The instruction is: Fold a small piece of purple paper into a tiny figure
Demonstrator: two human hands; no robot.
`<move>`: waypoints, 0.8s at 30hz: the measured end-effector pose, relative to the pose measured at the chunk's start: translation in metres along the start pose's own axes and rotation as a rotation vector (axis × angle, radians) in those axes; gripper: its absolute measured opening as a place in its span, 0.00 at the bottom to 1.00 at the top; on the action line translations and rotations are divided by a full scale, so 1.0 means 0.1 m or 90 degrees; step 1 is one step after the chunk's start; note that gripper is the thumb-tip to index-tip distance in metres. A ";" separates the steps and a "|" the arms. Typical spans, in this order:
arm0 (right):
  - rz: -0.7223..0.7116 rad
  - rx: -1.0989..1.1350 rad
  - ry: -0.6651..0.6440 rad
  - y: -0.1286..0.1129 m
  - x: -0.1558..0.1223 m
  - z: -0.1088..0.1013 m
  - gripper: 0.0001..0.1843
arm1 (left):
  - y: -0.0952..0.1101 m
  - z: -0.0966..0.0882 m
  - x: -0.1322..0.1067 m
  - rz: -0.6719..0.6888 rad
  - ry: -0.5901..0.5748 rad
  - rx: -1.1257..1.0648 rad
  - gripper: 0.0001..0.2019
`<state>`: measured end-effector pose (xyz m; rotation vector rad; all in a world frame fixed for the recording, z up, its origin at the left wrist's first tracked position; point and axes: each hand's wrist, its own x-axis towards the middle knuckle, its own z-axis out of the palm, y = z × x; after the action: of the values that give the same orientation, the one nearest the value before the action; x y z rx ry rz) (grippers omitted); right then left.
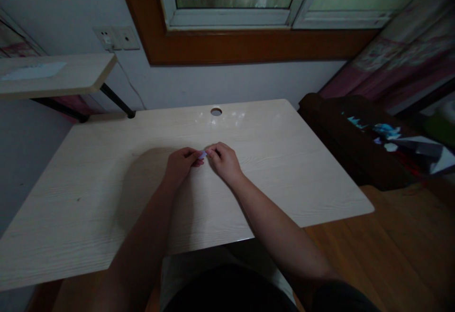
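A small, pale purple piece, perhaps folded paper (pixel 202 154), shows between my two hands over the middle of the desk (pixel 277 169). My left hand (pixel 182 164) pinches it from the left with thumb and fingers. From the right, my right hand (pixel 223 160) has its thumb and fingertips pressed together at the edge of the same piece. Most of the piece is covered by fingers, and its exact shape is too small to make out.
A raised shelf (pixel 71 77) on black legs stands at the back left, with a pale sheet on it. A round cable hole (pixel 216 112) lies near the desk's back edge. Right of the desk is a dark brown piece of furniture (pixel 327 113) with blue and white scraps.
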<state>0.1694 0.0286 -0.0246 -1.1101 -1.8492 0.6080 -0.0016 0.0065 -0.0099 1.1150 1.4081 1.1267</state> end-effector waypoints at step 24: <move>0.038 -0.007 0.027 0.02 0.01 0.00 0.08 | -0.12 -0.03 0.06 0.016 -0.043 -0.076 0.15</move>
<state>0.1702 0.0310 -0.0257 -1.1800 -1.7916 0.6043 -0.0066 0.0108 -0.0224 1.0788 1.2612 1.1647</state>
